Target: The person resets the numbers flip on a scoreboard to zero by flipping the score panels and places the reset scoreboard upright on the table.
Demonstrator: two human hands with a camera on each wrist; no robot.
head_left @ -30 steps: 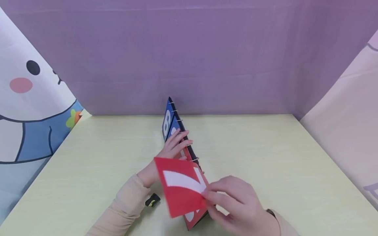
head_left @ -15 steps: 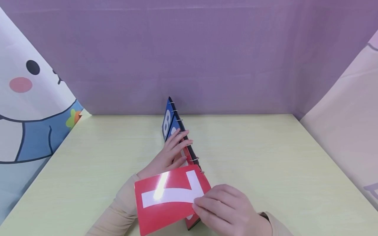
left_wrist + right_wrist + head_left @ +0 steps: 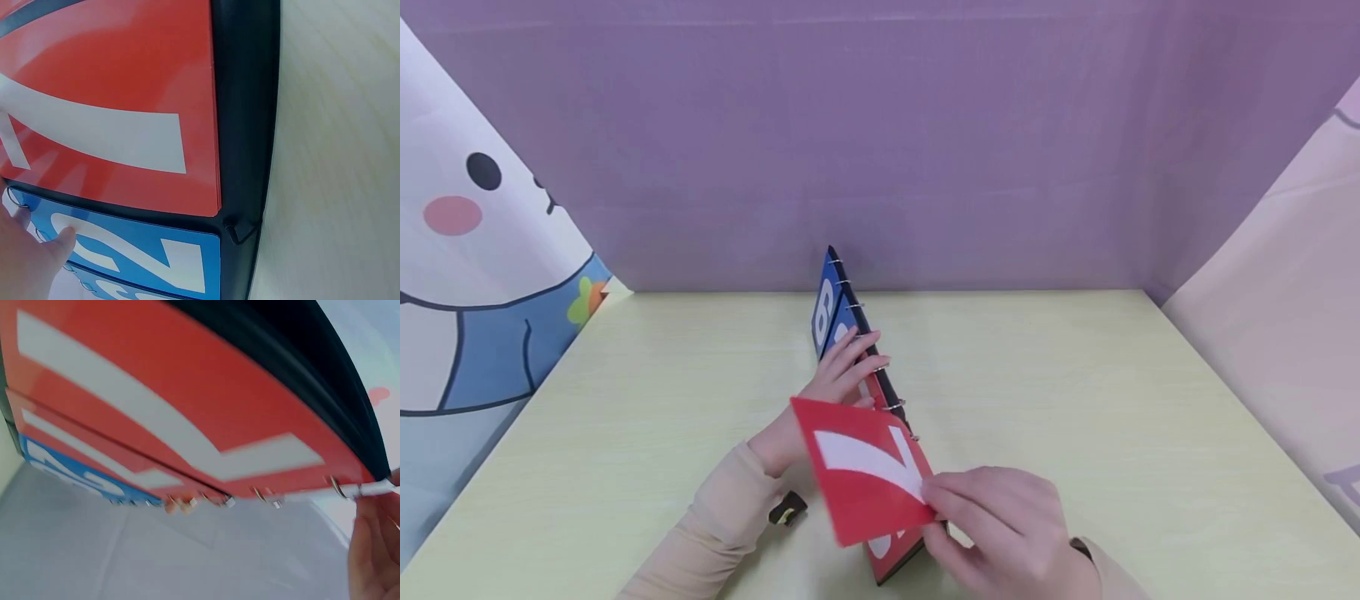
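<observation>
A tent-shaped flip scoreboard [image 3: 895,564] stands on the table, with ringed red and blue number cards along its black ridge. My left hand [image 3: 835,383] rests on its left face, fingers straight and their tips reaching over the ridge. In the left wrist view the thumb [image 3: 60,245] lies on the blue "2" card [image 3: 172,259]. With my right hand [image 3: 1011,529] I pinch a red "7" card [image 3: 850,508] by its edge, tilted away from the board near its front end. The card partly covers my left hand and the scoreboard. Motion blurs the right wrist view.
A small black object with a yellow mark [image 3: 787,508] is close to the left sleeve. The pale wooden table [image 3: 1037,375] extends on both sides of the scoreboard. A purple cloth [image 3: 880,150] hangs behind, and a cartoon-printed cloth [image 3: 490,275] stands at the left.
The red card swung down to the left over the left wrist half a second ago, and is now raised again. My right hand moved with it; my left hand stayed on the scoreboard.
</observation>
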